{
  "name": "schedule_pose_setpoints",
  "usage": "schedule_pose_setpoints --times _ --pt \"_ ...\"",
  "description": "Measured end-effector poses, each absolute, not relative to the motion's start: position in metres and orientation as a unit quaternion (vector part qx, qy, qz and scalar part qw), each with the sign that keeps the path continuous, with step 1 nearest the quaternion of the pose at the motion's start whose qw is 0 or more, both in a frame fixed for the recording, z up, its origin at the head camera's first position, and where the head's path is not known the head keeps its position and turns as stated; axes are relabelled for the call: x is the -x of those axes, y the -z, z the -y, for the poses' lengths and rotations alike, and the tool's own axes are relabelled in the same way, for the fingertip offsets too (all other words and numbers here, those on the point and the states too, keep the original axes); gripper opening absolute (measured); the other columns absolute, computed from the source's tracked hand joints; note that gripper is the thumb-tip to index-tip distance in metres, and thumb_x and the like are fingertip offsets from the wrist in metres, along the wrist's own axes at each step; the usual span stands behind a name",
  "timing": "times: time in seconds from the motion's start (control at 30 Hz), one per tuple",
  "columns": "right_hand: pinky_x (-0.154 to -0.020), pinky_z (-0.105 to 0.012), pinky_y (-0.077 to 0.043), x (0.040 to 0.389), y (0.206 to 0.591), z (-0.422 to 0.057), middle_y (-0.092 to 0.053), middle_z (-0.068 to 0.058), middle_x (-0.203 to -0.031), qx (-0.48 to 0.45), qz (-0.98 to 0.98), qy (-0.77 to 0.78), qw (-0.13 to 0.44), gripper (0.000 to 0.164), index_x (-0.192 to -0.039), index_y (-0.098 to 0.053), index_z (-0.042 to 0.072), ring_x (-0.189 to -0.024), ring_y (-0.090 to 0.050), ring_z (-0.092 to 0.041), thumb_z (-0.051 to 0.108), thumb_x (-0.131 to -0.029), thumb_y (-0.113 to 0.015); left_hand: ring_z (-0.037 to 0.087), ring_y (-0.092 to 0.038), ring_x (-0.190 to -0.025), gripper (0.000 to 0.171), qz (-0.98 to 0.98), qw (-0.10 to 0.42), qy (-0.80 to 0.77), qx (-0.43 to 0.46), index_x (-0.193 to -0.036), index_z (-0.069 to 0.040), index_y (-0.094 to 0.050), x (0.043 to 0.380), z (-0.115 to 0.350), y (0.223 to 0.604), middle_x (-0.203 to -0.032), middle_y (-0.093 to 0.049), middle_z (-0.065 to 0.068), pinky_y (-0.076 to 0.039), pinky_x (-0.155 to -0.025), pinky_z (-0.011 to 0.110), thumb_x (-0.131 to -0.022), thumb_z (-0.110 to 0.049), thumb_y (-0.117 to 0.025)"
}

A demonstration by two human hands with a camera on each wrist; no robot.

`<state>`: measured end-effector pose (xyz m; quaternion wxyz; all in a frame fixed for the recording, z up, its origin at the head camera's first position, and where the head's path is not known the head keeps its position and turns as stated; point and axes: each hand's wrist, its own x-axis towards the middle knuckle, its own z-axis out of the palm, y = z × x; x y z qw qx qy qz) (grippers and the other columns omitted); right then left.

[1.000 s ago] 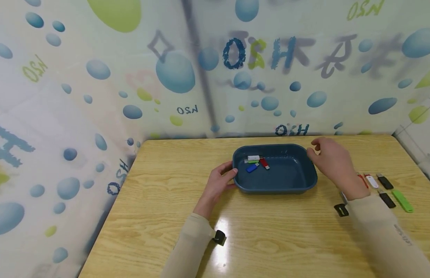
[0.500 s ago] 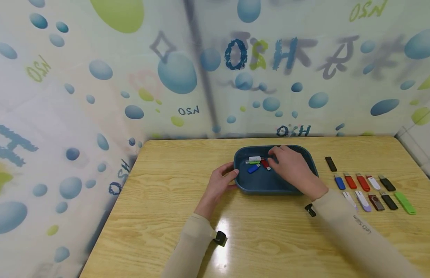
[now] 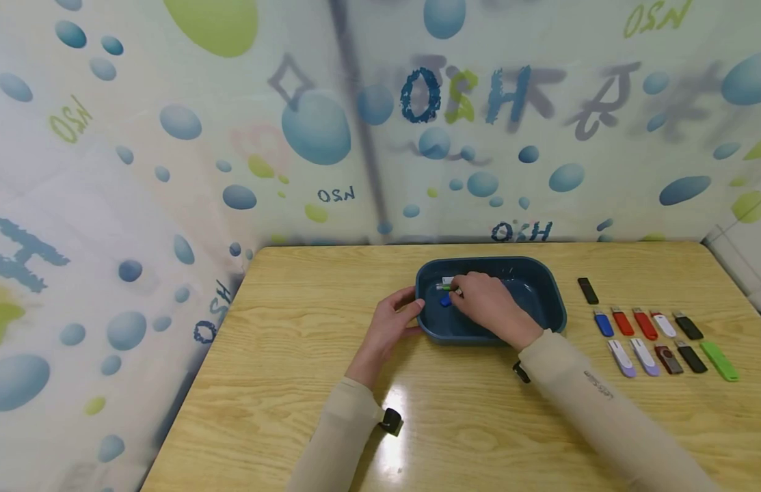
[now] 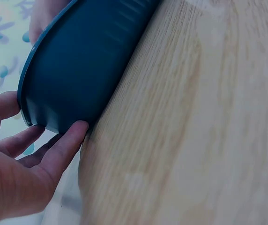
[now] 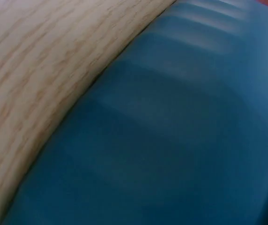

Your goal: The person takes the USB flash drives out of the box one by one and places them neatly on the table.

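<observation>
On the table stands a dark blue plastic tub (image 3: 537,301). My left hand (image 3: 389,321) holds its left end, thumb over the rim and fingers against the outer wall, as the left wrist view shows. My right hand (image 3: 487,301) reaches down inside the tub, fingers bent over the USB sticks near its left side. Next to the fingertips I see a blue USB stick (image 3: 445,301), a green one (image 3: 443,288) and a white one (image 3: 447,280). The hand covers the spot of the red stick, and whether the fingers pinch anything is hidden.
Right of the tub, several USB sticks lie in two rows on the wooden table (image 3: 282,383), among them a green one (image 3: 720,361) and a blue one (image 3: 604,323). A lone black stick (image 3: 588,290) lies above them. A patterned curtain (image 3: 318,123) hangs behind.
My right hand has moved left, from beyond the tub's right rim down into it over the USB sticks. The sticks on the right have come into view. My left hand stays on the tub.
</observation>
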<state>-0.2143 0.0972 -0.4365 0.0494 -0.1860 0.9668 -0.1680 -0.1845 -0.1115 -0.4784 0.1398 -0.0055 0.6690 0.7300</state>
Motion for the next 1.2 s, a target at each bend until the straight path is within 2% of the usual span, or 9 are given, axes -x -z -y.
schedule_pose_setpoints --times 0.27,0.37,0.5,0.6,0.7,0.8,1.0,1.07,1.2 --pt "-0.093 -0.054 -0.056 0.214 0.444 -0.092 -0.071 -0.019 -0.12 0.206 -0.963 0.152 0.082 0.033 -0.129 -0.069 0.0 -0.109 -0.067 -0.036 0.02 -0.103 -0.065 0.04 -0.062 -0.123 0.049 -0.671 0.138 -0.729 0.004 -0.15 0.0 -0.052 0.184 0.111 0.478 -0.147 -0.051 0.023 -0.062 -0.087 0.043 -0.105 -0.016 -0.063" --pt "-0.095 -0.054 -0.055 0.215 0.446 -0.092 -0.07 -0.019 -0.121 0.203 -0.964 0.153 0.083 0.033 -0.129 -0.069 0.0 -0.11 -0.066 -0.037 0.021 -0.103 -0.066 0.039 -0.062 -0.123 0.049 -0.672 0.138 -0.728 0.002 -0.15 0.0 -0.052 0.184 0.111 0.478 -0.147 -0.051 0.023 -0.062 -0.086 0.043 -0.105 -0.016 -0.063" --pt "-0.084 -0.05 -0.057 0.214 0.448 -0.093 -0.068 -0.017 -0.11 0.2 -0.965 0.151 0.075 0.027 -0.121 -0.072 0.002 -0.096 -0.065 -0.032 0.02 -0.102 -0.067 0.04 -0.061 -0.124 0.049 -0.668 0.14 -0.731 0.004 -0.15 0.0 -0.052 0.184 0.111 0.477 -0.147 -0.051 0.023 -0.062 -0.086 0.043 -0.104 -0.015 -0.063" --pt "-0.073 -0.046 -0.055 0.214 0.449 -0.094 -0.063 -0.014 -0.099 0.2 -0.965 0.151 0.073 0.018 -0.11 -0.073 0.005 -0.085 -0.059 -0.028 0.019 -0.102 -0.067 0.04 -0.061 -0.124 0.049 -0.666 0.14 -0.733 0.007 -0.15 0.0 -0.052 0.184 0.111 0.478 -0.147 -0.051 0.023 -0.062 -0.086 0.043 -0.104 -0.015 -0.063" --pt "-0.068 -0.043 -0.052 0.214 0.45 -0.095 -0.06 -0.011 -0.093 0.194 -0.965 0.16 0.076 0.013 -0.103 -0.071 0.006 -0.08 -0.055 -0.025 0.019 -0.102 -0.067 0.04 -0.062 -0.124 0.049 -0.667 0.14 -0.731 0.007 -0.15 0.0 -0.051 0.184 0.111 0.479 -0.147 -0.051 0.023 -0.062 -0.087 0.043 -0.104 -0.015 -0.063" --pt "-0.066 -0.043 -0.053 0.214 0.451 -0.095 -0.06 -0.013 -0.091 0.174 -0.968 0.163 0.075 0.019 -0.104 -0.068 0.003 -0.077 -0.057 -0.027 0.021 -0.102 -0.068 0.039 -0.062 -0.123 0.049 -0.67 0.138 -0.729 0.008 -0.15 0.0 -0.052 0.184 0.111 0.479 -0.147 -0.051 0.022 -0.062 -0.087 0.043 -0.105 -0.015 -0.063" --pt "-0.064 -0.046 -0.058 0.212 0.45 -0.094 -0.066 -0.02 -0.085 0.123 -0.982 0.127 0.07 0.044 -0.109 -0.067 -0.009 -0.071 -0.065 -0.032 0.033 -0.1 -0.07 0.037 -0.063 -0.121 0.048 -0.673 0.135 -0.727 0.007 -0.15 -0.001 -0.052 0.184 0.11 0.479 -0.147 -0.052 0.022 -0.062 -0.087 0.043 -0.105 -0.014 -0.062" --pt "-0.062 -0.046 -0.059 0.213 0.45 -0.093 -0.067 -0.02 -0.083 0.117 -0.983 0.122 0.073 0.046 -0.107 -0.068 -0.01 -0.069 -0.066 -0.032 0.035 -0.1 -0.071 0.036 -0.063 -0.121 0.048 -0.674 0.135 -0.727 0.008 -0.15 -0.001 -0.052 0.183 0.11 0.478 -0.147 -0.052 0.022 -0.062 -0.086 0.043 -0.105 -0.014 -0.062" --pt "-0.062 -0.044 -0.059 0.214 0.45 -0.09 -0.07 -0.022 -0.089 0.114 -0.983 0.122 0.08 0.047 -0.111 -0.07 -0.011 -0.071 -0.067 -0.031 0.034 -0.098 -0.073 0.037 -0.063 -0.122 0.049 -0.674 0.135 -0.726 0.007 -0.15 -0.001 -0.052 0.183 0.11 0.478 -0.147 -0.051 0.022 -0.062 -0.087 0.044 -0.105 -0.015 -0.062"
